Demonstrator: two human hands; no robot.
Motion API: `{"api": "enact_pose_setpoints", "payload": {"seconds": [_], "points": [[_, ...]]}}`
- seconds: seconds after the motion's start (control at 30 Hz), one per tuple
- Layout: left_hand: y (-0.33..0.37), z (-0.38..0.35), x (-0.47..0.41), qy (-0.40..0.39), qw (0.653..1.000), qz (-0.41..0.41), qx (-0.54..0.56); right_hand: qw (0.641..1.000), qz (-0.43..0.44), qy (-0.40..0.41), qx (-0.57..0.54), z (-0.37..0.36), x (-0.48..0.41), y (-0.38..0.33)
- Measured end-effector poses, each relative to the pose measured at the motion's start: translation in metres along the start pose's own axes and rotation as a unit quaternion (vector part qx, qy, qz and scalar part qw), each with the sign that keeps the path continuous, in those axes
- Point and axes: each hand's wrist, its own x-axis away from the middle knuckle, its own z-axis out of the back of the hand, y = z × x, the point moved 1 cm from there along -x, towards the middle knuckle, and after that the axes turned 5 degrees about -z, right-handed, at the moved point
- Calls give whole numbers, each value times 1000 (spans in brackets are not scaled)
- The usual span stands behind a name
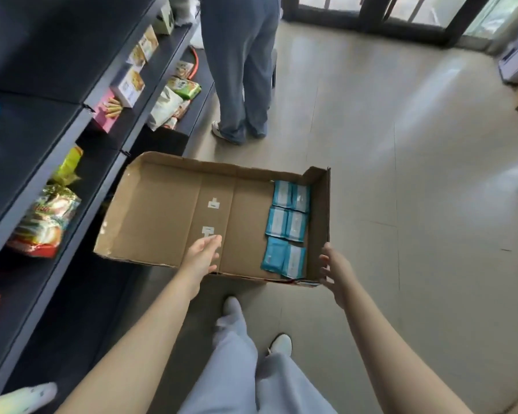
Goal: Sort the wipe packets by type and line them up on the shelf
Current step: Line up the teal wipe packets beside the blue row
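A shallow cardboard box (162, 210) lies on the floor beside the dark shelving. Several blue wipe packets (287, 225) lie in pairs along its right side, in two shades of blue. My left hand (202, 255) reaches over the box's near edge, fingers straight and holding nothing. My right hand (334, 271) hovers at the box's near right corner, fingers spread and loosely bent, with nothing in it. Whether it touches the box wall I cannot tell.
Dark shelves (57, 135) run along the left with snack bags (47, 219) and boxes (129, 85). Another person's legs (240, 70) stand beyond the box next to the shelves. My own legs and shoes (251, 339) are below. Tiled floor (416, 189) spreads right.
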Motion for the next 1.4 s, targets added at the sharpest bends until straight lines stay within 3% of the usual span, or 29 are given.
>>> {"api": "enact_pose_setpoints", "payload": {"seconds": [0.1,0.17,0.23,0.33,0.57,0.67,0.8,1.07,1.27,1.4], "points": [[-5,-11,-13,-23,999,15,-32,1000,-16,4,-15,-5,-20,0],[-29,-29,-75,-42,994,60,-85,997,-71,25,-26,-21,-88,9],[-34,-35,-76,-63,992,67,-89,997,-69,1,-45,-25,-88,9],[-61,-65,-133,-102,980,81,-149,993,-90,8,-69,-37,-155,23],[-123,-147,-247,-195,952,80,-221,993,-116,19,-1,-55,-286,81],[-152,-163,-267,-180,957,103,-201,991,-113,18,63,-57,-312,96],[-183,-173,-275,-158,964,144,-160,990,-119,31,69,-55,-325,107],[-201,-175,-275,-103,971,177,-125,983,-106,37,144,-57,-329,118],[-202,-174,-273,-102,974,148,-137,985,-91,33,145,-56,-331,116],[-179,-164,-259,-41,989,131,-47,996,-8,58,71,-52,-313,94]]}}
